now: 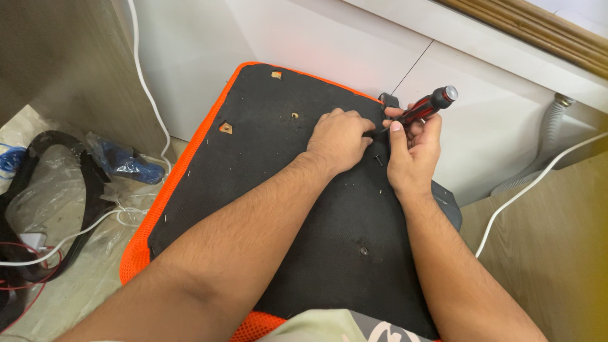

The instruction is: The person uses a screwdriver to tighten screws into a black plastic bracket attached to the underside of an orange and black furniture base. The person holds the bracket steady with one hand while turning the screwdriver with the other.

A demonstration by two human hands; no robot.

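1. Seat cushion (266, 190), turned underside up, fills the middle of your view: a black fabric base with an orange mesh edge, resting against your lap and leaning toward the white wall panel (304, 44).
2. Far left, a crumpled clear plastic sheet (44, 196) lies on the floor with a black strap (88, 183), a blue bagged item (126, 163) and thin red wires. A white cable (147, 88) runs down the wall and across the plastic.
3. On the base you can see small mounting holes, one near the top edge and one low down near your forearms.
4. Your left hand (339, 140) is curled knuckles up, pressing on the base near its upper right corner; what its fingertips pinch is hidden, perhaps a small part.
5. A small black screw (379, 160) stands in the base between your hands.
6. Your right hand (413, 155) grips a red-and-black screwdriver (425, 109), tip angled toward your left fingers.
7. A grey bracket sits behind your hands, mostly blocked.
8. Far right, a grey corrugated hose (550, 130) and another white cable cross the wooden floor.
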